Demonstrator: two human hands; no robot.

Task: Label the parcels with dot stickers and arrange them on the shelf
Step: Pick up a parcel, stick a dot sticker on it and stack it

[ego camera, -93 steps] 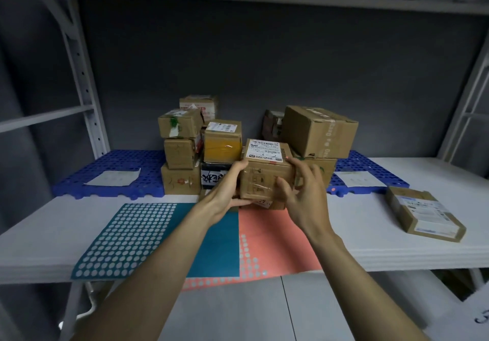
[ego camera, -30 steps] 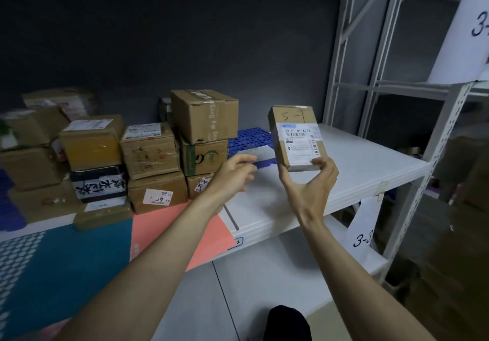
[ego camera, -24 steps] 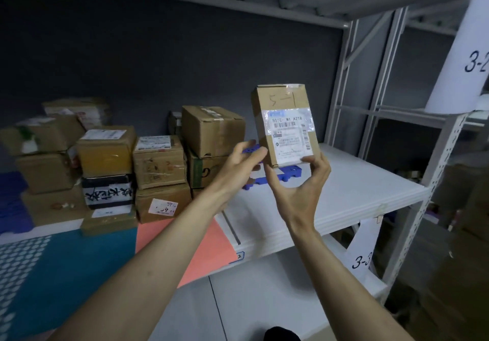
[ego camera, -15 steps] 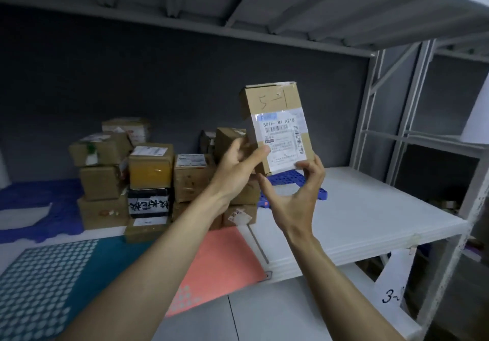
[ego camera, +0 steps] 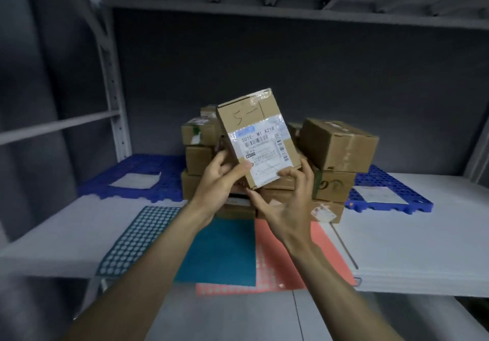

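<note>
parcel (ego camera: 258, 139) held upright at frame centre, label facing camera, in front of box stack (ego camera: 336, 155) on shelf (ego camera: 397, 234). left hand (ego camera: 219, 181) grips its left edge; right hand (ego camera: 288, 208) pinches its lower edge. sticker sheets (ego camera: 219, 250) lie below.

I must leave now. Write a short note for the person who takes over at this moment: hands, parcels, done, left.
Left hand and right hand both hold the small parcel upright in the air, its shipping label facing you.
Other parcels are stacked at the back of the shelf.
Teal sticker sheet and pink sticker sheet lie on the shelf front.
Done: parcel picked up.
Left: no dot sticker visible on it; stick one, then place it.
</note>
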